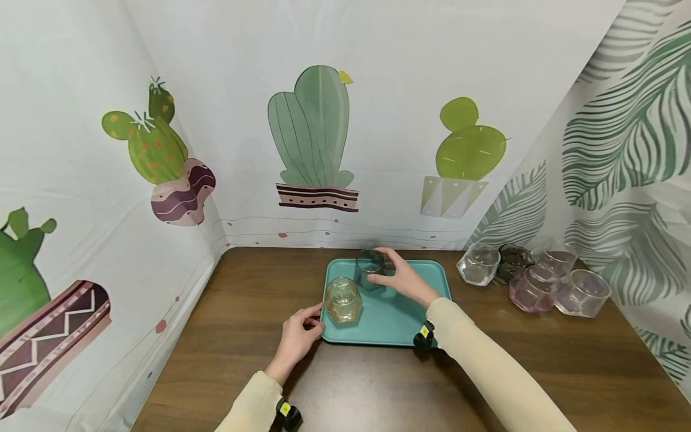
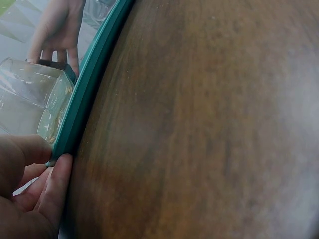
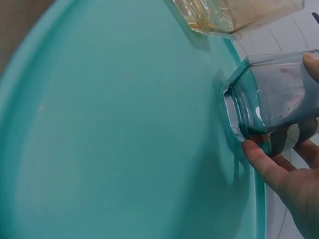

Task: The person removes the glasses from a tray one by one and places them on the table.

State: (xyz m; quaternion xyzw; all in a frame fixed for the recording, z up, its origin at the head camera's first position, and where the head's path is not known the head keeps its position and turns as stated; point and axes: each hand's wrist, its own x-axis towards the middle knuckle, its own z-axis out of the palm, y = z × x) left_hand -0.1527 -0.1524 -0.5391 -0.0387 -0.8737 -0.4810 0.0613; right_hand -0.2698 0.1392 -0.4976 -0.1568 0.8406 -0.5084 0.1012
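Note:
A teal tray [image 1: 399, 327] lies on the wooden table. My right hand [image 1: 402, 279] grips a bluish-grey glass [image 1: 368, 273] near the tray's back edge; in the right wrist view the glass [image 3: 271, 99] has a faceted base at the tray surface, with fingers around its side. An amber-tinted glass [image 1: 343, 303] stands upright on the tray's left part, nearer the front. At the tray's front left, my left hand [image 1: 299, 333] pinches the rim. The left wrist view shows the thumb and a finger at the tray rim [image 2: 82, 99], close to the amber glass [image 2: 35, 94].
Several glasses stand grouped on the table's right: a clear glass [image 1: 479, 264], a dark glass [image 1: 513, 263], a pink glass [image 1: 533, 289] and more clear ones, such as the front-right glass [image 1: 584, 294]. A cactus-print cloth [image 1: 388, 228] hangs behind the table [image 1: 259, 282].

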